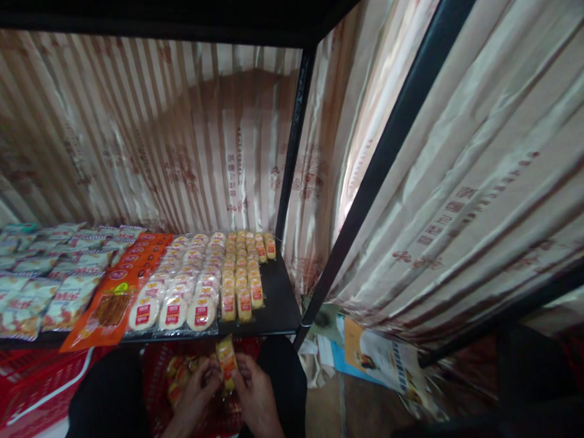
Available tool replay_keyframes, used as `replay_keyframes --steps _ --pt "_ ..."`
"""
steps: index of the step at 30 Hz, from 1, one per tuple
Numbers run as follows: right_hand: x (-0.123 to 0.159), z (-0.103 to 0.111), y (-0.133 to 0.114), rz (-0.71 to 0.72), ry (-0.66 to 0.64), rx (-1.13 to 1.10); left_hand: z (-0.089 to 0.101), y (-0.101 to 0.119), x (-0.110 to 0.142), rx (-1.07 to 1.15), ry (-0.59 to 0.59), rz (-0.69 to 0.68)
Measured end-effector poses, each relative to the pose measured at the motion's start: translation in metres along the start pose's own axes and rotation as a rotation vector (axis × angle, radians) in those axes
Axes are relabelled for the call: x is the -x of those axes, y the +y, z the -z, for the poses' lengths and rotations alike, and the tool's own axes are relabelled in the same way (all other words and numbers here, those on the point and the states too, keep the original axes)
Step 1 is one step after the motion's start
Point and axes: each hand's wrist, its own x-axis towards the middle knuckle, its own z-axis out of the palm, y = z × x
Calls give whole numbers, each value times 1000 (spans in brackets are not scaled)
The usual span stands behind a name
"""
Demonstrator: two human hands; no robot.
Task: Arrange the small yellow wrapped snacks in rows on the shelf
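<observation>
A small yellow wrapped snack (226, 362) with a red label stands upright between my hands, just below the shelf's front edge. My right hand (257, 391) is closed on its right side, thumb against the wrapper. The curled fingers of my left hand (201, 385) pinch at its left edge. Beneath my hands, a red basket (154, 380) between my knees contains more yellow packets (179, 372). On the black shelf (276, 303), similar yellow snacks (242, 279) are lined up in rows at the right end, beside rows of round white wrapped crackers (173, 311).
An orange packet (102, 308) and several white snack bags (73, 296) lie farther left on the shelf. Black posts (363, 196) rise at its right. Printed curtains (211, 138) hang behind. Another red basket (33, 385) is at lower left; printed cardboard (370, 354) lies on the floor.
</observation>
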Motion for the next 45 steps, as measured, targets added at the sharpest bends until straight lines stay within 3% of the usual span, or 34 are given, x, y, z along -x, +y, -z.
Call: replay_keyframes --steps 2,9,12,18,22,28,34,45 --pt "0 7 -7 13 7 -2 -8 15 4 -3 -37 -82" --pt "-7 34 -33 66 116 47 -40 57 6 -32 -101 -155" --pt "-13 45 -37 92 214 125 -55 65 -1 -19 -123 -178" --pt "-30 56 -38 102 398 324 -77 71 -23 -26 -32 -266" --pt "-40 59 -42 59 387 261 -86 79 -31 -41 -9 -319" --pt "-56 57 -51 111 369 65 -94 100 -41 -113 9 -393" --pt "-70 62 -55 105 417 127 -107 110 -53 -177 57 -435" --pt "-94 75 -43 133 460 242 -124 121 -63 -323 -60 -369"
